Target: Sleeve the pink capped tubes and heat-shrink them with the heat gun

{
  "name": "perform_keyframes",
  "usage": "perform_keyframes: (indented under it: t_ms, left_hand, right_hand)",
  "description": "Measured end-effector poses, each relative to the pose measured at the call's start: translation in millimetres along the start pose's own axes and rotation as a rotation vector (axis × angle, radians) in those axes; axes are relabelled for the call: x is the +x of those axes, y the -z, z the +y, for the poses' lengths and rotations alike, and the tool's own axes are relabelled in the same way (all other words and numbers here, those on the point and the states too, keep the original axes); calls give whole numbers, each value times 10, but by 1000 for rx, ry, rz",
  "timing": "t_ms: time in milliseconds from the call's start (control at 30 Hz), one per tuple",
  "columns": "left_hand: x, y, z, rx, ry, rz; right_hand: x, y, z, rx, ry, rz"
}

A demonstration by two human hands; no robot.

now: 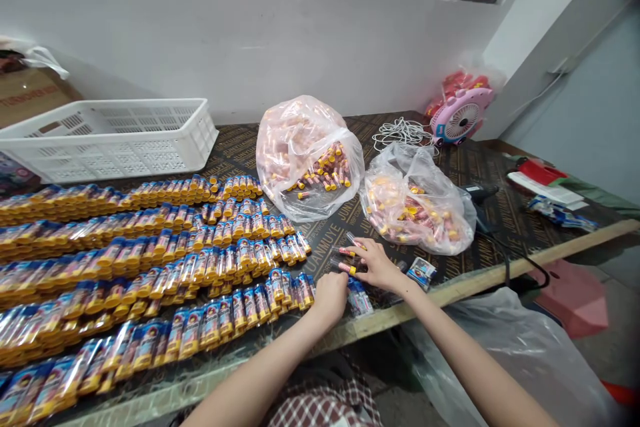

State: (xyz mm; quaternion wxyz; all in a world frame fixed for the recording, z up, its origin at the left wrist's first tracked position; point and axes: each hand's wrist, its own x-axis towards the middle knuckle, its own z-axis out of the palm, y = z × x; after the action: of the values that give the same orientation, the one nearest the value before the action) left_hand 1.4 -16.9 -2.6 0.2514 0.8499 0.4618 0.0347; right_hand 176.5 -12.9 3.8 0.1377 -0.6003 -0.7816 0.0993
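Observation:
My right hand (379,265) reaches over a few small pink tubes with yellow ends (347,269) on the dark table. Its fingers are spread and touch or nearly touch them. Close by on the left is my left hand (332,295), fingers curled inward; whatever they hold is hidden. Blue printed wrappers (360,299) lie just below the hands. Beside my right wrist sits a small clear pack with blue print (421,272). Beyond the hands, clear bags of similar pink and yellow tubes stand open, one larger (305,147) and one smaller (420,203).
Long stacked rows of blue-and-yellow wrapped tubes (200,280) cover the left side. A white plastic crate (190,143) stands behind them. At the back right are a coiled white cable (403,133) and a pink fan (463,117). A black heat-gun-like tool (480,193) lies right of the bags.

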Motion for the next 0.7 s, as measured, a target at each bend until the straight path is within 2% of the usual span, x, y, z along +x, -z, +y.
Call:
perform_keyframes:
  t_ms: [67, 233, 333, 433, 600, 700]
  left_hand:
    - [-16, 5, 2, 19, -11, 18]
    - [-69, 31, 33, -4, -26, 42]
    - [-141, 81, 50, -98, -46, 112]
    - [-236, 194, 8, -410, 9, 206]
    - [-384, 503, -256, -1251, 248, 329]
    - [-468, 671, -431, -1496, 341, 373]
  right_hand:
    - [-2, -27, -82, 63, 39, 45]
    - [21, -155, -203, 86, 53, 2]
    - [26, -170, -243, 89, 42, 16]
    - [2, -102, -316, 252, -10, 139]
    - [-106, 56, -581, 596, -171, 483]
    - [-170, 92, -813, 776, -195, 585]
